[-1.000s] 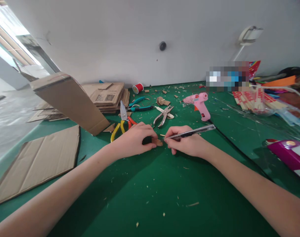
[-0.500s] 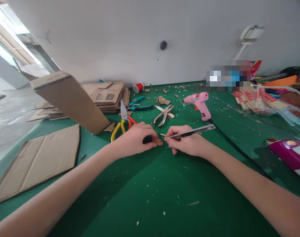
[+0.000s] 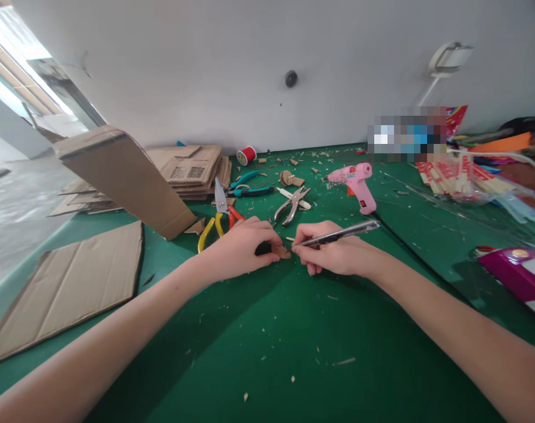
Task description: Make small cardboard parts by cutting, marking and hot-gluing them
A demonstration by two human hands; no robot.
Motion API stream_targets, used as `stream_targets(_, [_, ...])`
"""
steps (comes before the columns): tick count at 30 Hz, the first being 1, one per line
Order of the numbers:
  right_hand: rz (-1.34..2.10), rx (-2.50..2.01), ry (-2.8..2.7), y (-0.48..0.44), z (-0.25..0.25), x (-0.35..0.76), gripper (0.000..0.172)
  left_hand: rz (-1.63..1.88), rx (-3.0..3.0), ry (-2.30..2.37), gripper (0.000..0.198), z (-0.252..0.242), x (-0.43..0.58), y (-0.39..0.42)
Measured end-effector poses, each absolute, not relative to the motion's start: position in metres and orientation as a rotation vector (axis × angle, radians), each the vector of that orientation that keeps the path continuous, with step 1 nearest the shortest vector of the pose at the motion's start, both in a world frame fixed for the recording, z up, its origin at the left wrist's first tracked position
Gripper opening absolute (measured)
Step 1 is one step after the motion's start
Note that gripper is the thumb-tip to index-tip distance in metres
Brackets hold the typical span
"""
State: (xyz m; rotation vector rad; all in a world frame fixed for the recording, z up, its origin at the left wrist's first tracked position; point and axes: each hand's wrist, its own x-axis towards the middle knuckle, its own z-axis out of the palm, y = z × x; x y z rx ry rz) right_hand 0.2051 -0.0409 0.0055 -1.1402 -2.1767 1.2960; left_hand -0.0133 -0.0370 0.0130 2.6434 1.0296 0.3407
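My left hand (image 3: 249, 247) pinches a small piece of cardboard (image 3: 281, 252) against the green table (image 3: 267, 329). Just to the right, my right hand (image 3: 322, 249) grips a slim pen (image 3: 342, 232), tilted with its tip at the right end of the cardboard piece. A short thin stick (image 3: 289, 239) lies between the two hands. Beyond them are silver pliers (image 3: 291, 207). Yellow and red handled shears (image 3: 221, 205) lie behind my left hand, with teal-handled pliers (image 3: 252, 192) past them.
A pink glue gun (image 3: 357, 185) trails a black cable to the right. At the left stand a bent cardboard piece (image 3: 130, 182), a flat sheet (image 3: 73, 288) and a cardboard stack (image 3: 192, 170). A red spool (image 3: 246, 155) is near the wall; a purple tool (image 3: 514, 273) lies far right.
The pen in my right hand has shifted very slightly left and down at its upper end. My left hand stays in place on the cardboard piece.
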Motion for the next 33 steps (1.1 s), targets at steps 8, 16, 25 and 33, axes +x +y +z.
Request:
stream_targets(8, [1.300, -1.126, -2.217, -0.038, 0.006, 0.204, 0.008, 0.300, 2.690, 1.105, 0.013, 0.017, -0.009, -0.044])
stream_targets(16, [1.305, -1.103, -2.234, -0.039, 0.006, 0.205, 0.007, 0.218, 2.816, 1.182, 0.015, 0.017, -0.003, -0.053])
stream_targets(25, [1.215, -1.081, -2.324, -0.041, 0.009, 0.206, 0.008, 0.098, 2.988, 1.269, 0.019, 0.020, 0.006, -0.066])
stream_targets(33, [1.195, -1.072, -2.347, -0.041, 0.010, 0.206, 0.007, 0.038, 3.094, 1.322, 0.016, 0.020, 0.010, -0.072])
